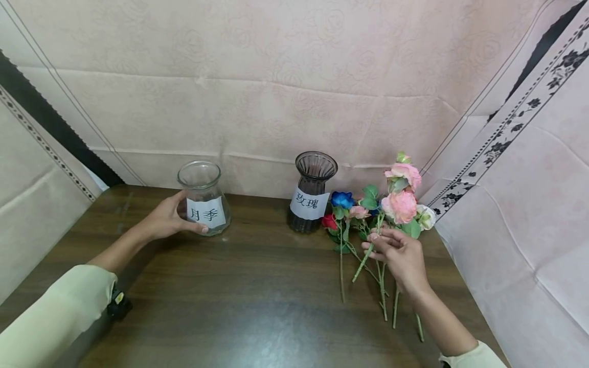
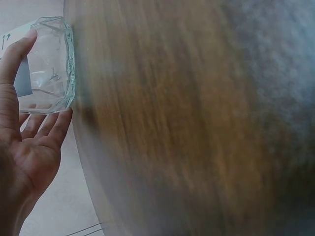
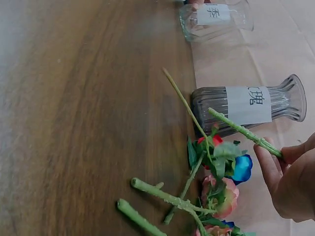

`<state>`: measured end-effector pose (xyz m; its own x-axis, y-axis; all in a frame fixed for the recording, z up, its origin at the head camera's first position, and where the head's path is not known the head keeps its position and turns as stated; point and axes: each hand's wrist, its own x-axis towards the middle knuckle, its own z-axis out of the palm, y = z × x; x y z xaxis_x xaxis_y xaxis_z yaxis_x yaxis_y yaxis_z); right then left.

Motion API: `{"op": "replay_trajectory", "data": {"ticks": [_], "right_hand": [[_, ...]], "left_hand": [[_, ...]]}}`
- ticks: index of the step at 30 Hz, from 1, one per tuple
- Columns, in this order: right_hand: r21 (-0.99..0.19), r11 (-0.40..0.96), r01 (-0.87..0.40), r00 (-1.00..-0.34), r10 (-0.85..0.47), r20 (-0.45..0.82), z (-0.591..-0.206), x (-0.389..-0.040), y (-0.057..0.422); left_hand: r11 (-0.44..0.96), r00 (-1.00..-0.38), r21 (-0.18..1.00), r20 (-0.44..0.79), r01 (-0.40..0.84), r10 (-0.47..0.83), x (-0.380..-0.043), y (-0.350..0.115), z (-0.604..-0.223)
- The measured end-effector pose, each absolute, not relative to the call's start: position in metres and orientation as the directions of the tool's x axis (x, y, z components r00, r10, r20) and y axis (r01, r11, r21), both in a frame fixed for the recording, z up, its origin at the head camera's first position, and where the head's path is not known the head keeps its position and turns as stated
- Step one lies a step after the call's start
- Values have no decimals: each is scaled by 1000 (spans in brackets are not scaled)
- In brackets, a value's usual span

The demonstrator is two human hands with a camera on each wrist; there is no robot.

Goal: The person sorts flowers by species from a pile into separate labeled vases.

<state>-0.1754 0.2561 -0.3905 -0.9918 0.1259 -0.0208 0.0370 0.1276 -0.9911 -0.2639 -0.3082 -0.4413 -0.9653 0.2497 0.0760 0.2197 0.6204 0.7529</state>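
Note:
On the left of the table stands a clear glass vase (image 1: pixel 221 204) with a white paper label in Chinese characters. My left hand (image 1: pixel 171 217) grips its side, thumb across the front by the label and fingers behind; the left wrist view shows the thumb (image 2: pixel 19 54) on the glass. At the right, my right hand (image 1: pixel 402 255) pinches the green stem (image 1: pixel 363 263) of an artificial flower, its cut end pointing down and left. Pink blossoms (image 1: pixel 401 206) rise above that hand. Several other artificial flowers, including a blue one (image 1: pixel 342 199) and a red one (image 1: pixel 329 221), lie beneath and beside it.
A dark ribbed glass vase (image 1: pixel 301 184), also labelled, stands between the clear vase and the flowers. Loose stems (image 1: pixel 383 296) stretch toward the front of the wooden table (image 1: pixel 230 306). Pale patterned cloth (image 1: pixel 276 112) hangs behind and along both sides.

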Motion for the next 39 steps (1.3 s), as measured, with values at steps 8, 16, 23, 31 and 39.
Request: {"op": "replay_trajectory", "data": {"ticks": [8, 16, 23, 31, 39], "right_hand": [[-999, -20, 38, -988, 152, -40, -391, -189, 254], [-988, -153, -39, -979, 202, 8, -391, -204, 242], [-967, -223, -125, -968, 240, 70, -387, -211, 226], [-932, -282, -226, -960, 228, 164, -380, -219, 206], [-911, -313, -268, -954, 216, 206, -375, -224, 181]], "left_hand": [[611, -964, 758, 85, 226, 251, -265, -309, -443], [613, -964, 756, 91, 230, 250, -264, -308, -445], [610, -964, 758, 92, 230, 249, -264, -307, -445], [613, -962, 753, 99, 239, 253, -264, -309, -444], [620, -963, 747, 96, 238, 254, -264, -310, -445]]}}
